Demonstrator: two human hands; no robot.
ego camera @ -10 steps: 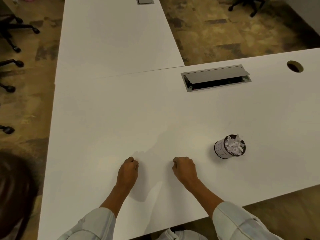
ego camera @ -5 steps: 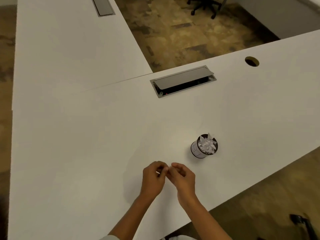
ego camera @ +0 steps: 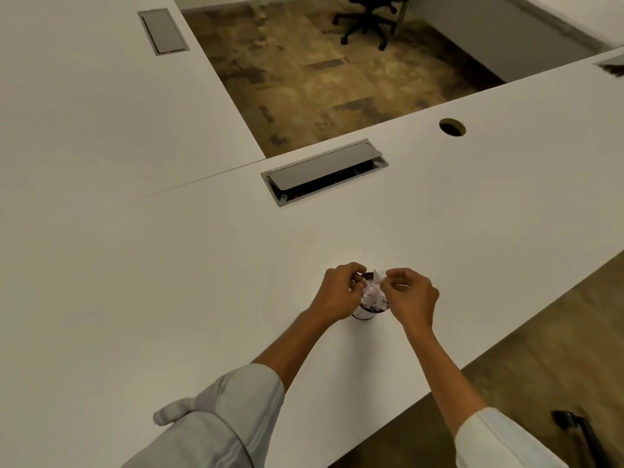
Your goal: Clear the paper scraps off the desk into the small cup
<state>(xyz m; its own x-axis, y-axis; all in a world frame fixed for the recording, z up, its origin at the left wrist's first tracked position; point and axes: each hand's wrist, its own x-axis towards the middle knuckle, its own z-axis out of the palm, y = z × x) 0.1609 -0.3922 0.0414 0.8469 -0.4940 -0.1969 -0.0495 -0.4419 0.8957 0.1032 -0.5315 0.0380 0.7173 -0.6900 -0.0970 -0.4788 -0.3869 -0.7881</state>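
A: Where does the small cup [ego camera: 367,312] stand?

B: Upright on the white desk [ego camera: 169,265], near its front edge, between the two hands. Its dark rim shows at the far side; white paper scraps [ego camera: 373,295] fill it and rise above the rim.

A: State of the left hand [ego camera: 339,295]?

B: Fingers curled over the cup's left rim, fingertips at the scraps. Whether they pinch a scrap or only touch the heap cannot be told; the area is small and blurred.

A: And the right hand [ego camera: 410,297]?

B: Over the cup's right side, thumb and forefinger drawn together at a white scrap that sticks up at the rim. The remaining fingers are curled.

A: Other features?

B: A grey cable hatch [ego camera: 324,172], lid partly raised, lies farther back on the same desk; a round grommet hole [ego camera: 452,127] lies to its right. A second, closed hatch [ego camera: 163,32] sits on the adjoining desk. A black office chair [ego camera: 368,18] stands on the patterned floor beyond. Both forearms are bare, pale sleeves [ego camera: 236,417] rolled up.
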